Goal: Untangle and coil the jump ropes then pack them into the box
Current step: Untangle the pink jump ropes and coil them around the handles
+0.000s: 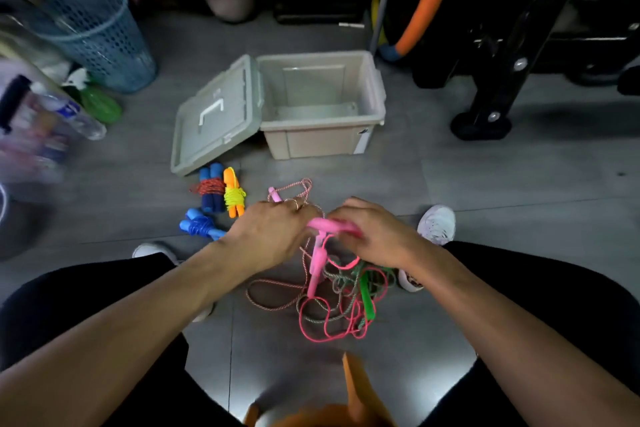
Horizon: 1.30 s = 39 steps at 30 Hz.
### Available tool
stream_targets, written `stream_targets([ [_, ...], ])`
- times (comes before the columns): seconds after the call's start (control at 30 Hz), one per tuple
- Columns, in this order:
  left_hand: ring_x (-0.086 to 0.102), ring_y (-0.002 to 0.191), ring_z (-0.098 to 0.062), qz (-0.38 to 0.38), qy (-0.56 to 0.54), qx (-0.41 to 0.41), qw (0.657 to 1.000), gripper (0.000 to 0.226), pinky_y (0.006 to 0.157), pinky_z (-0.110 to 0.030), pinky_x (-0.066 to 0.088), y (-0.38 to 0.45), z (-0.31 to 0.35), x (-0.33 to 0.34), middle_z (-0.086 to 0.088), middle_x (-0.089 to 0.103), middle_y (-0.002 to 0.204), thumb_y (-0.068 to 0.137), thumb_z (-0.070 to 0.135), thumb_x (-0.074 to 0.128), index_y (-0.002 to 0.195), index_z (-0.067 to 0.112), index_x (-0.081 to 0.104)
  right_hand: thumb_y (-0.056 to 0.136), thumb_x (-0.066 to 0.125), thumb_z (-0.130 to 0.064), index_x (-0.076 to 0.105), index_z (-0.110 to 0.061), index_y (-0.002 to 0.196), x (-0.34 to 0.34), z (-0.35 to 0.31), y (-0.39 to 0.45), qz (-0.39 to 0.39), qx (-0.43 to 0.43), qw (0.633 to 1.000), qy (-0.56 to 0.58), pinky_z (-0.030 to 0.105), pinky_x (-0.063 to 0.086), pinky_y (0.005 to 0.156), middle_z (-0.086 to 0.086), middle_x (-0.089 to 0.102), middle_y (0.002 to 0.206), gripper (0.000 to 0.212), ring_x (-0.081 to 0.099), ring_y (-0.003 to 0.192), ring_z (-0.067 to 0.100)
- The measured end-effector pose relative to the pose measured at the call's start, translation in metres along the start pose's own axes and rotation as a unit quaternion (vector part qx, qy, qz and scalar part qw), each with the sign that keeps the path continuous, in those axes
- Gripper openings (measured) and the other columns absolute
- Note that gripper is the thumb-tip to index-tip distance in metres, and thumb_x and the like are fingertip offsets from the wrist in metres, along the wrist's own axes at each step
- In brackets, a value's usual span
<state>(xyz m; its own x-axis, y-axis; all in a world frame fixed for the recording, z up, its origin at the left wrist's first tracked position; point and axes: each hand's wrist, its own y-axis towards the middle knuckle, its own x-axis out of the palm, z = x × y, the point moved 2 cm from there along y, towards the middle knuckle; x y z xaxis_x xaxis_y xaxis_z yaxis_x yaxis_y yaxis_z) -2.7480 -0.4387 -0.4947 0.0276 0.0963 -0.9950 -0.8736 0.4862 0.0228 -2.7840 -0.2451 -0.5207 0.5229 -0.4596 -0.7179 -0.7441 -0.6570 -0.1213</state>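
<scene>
Both hands meet above the floor on a pink jump rope handle (329, 226). My left hand (273, 229) grips its left end, my right hand (370, 236) its right end. A second pink handle (317, 269) dangles below them into a tangle of pink, green and striped ropes (339, 302), with a green handle (367, 295) in it. Three coiled ropes lie to the left: one with dark blue handles (211, 191), an orange and yellow one (233, 196), a light blue one (201, 224). The beige box (322, 140) stands open with nothing inside, its lid (214, 114) leaning at its left.
A blue mesh basket (100, 35) and bottles stand at the far left. Black exercise equipment (485, 80) and an orange foam hoop (426, 0) fill the back right. My white shoes (438, 224) rest on the grey tiled floor on both sides of the tangle.
</scene>
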Motion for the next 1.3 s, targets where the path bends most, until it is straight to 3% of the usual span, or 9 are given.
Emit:
stream_targets([
  [0.23,0.062,0.083,-0.034,0.098,-0.055,-0.151,0.982,0.023,0.069,-0.038,0.049,-0.028,-0.038,-0.047,-0.006,0.065,0.088,0.084,0.032,0.055,0.102,0.018,0.06,0.097,0.053,-0.03,0.06,-0.018,0.096,-0.022,-0.02,-0.015,0.005,0.12,0.99,0.068,0.036,0.051,0.071,-0.007,0.064,0.07,0.014,0.063,0.07,0.013],
  [0.43,0.058,0.072,-0.027,-0.006,-0.149,-0.135,0.98,0.028,0.063,-0.033,0.043,-0.027,-0.013,-0.046,0.001,0.062,0.08,0.085,0.034,0.047,0.109,0.02,0.051,0.103,0.044,-0.024,0.054,-0.025,0.072,-0.049,-0.054,-0.006,0.111,0.092,0.987,0.067,0.016,0.033,0.051,-0.017,0.053,0.051,0.032,0.048,0.048,-0.003],
  [0.6,0.05,0.047,0.0,0.089,-0.412,-0.272,0.865,0.044,0.046,-0.014,0.036,-0.012,-0.02,-0.038,0.006,0.062,0.065,0.089,0.002,0.055,0.123,0.029,0.043,0.099,0.049,-0.031,0.061,-0.016,0.076,-0.056,-0.057,-0.002,0.108,0.162,0.975,0.101,0.027,0.038,0.051,0.0,0.054,0.056,0.03,0.042,0.044,0.003],
  [0.7,0.049,0.047,-0.008,0.096,-0.468,-0.398,0.783,0.044,0.044,-0.024,0.039,-0.01,-0.038,-0.023,-0.003,0.069,0.075,0.085,0.002,0.053,0.121,0.026,0.043,0.097,0.048,-0.035,0.061,0.001,0.082,-0.05,-0.057,-0.005,0.051,0.192,0.98,0.025,0.038,0.046,0.058,0.021,0.063,0.072,0.041,0.047,0.054,0.016],
  [0.87,0.048,0.056,-0.022,0.108,-0.519,-0.547,0.648,0.033,0.044,-0.028,0.042,-0.021,-0.068,-0.006,-0.01,0.067,0.08,0.088,0.011,0.052,0.115,0.027,0.04,0.093,0.047,-0.026,0.062,-0.002,0.077,-0.045,-0.068,-0.008,0.039,0.17,0.983,-0.057,0.037,0.048,0.06,0.015,0.065,0.069,0.033,0.062,0.065,0.031],
  [1.0,0.048,0.069,-0.024,0.032,-0.444,-0.447,0.776,0.036,0.054,-0.031,0.043,-0.021,-0.06,-0.005,-0.004,0.053,0.084,0.084,-0.004,0.047,0.094,0.03,0.051,0.093,0.047,-0.013,0.065,-0.012,0.075,-0.049,-0.07,0.0,0.088,0.13,0.987,-0.043,0.021,0.035,0.05,-0.009,0.048,0.05,0.026,0.047,0.048,0.004],
  [1.1,0.05,0.073,-0.02,0.031,-0.371,-0.345,0.862,0.038,0.061,-0.024,0.043,-0.019,-0.044,-0.019,0.003,0.056,0.082,0.083,-0.008,0.044,0.087,0.026,0.06,0.096,0.048,-0.013,0.067,-0.008,0.083,-0.047,-0.061,0.004,0.056,0.107,0.991,-0.053,0.022,0.031,0.051,-0.004,0.053,0.057,0.024,0.046,0.054,0.012],
  [1.2,0.057,0.061,-0.02,-0.013,-0.444,-0.318,0.837,0.046,0.056,-0.023,0.045,-0.023,-0.033,-0.021,-0.004,0.061,0.075,0.087,-0.001,0.042,0.072,0.035,0.066,0.098,0.048,-0.016,0.066,-0.005,0.087,-0.041,-0.051,0.008,0.013,0.098,0.993,-0.057,0.024,0.031,0.05,0.002,0.055,0.061,0.024,0.042,0.052,0.013],
  [1.3,0.057,0.056,-0.016,-0.054,-0.458,-0.294,0.837,0.05,0.05,-0.024,0.047,-0.024,-0.022,-0.021,-0.007,0.061,0.085,0.09,-0.001,0.033,0.09,0.037,0.065,0.096,0.049,-0.02,0.067,-0.006,0.087,-0.031,-0.05,0.014,-0.027,0.087,0.994,-0.061,0.032,0.045,0.062,0.006,0.063,0.07,0.024,0.054,0.063,0.02],
])
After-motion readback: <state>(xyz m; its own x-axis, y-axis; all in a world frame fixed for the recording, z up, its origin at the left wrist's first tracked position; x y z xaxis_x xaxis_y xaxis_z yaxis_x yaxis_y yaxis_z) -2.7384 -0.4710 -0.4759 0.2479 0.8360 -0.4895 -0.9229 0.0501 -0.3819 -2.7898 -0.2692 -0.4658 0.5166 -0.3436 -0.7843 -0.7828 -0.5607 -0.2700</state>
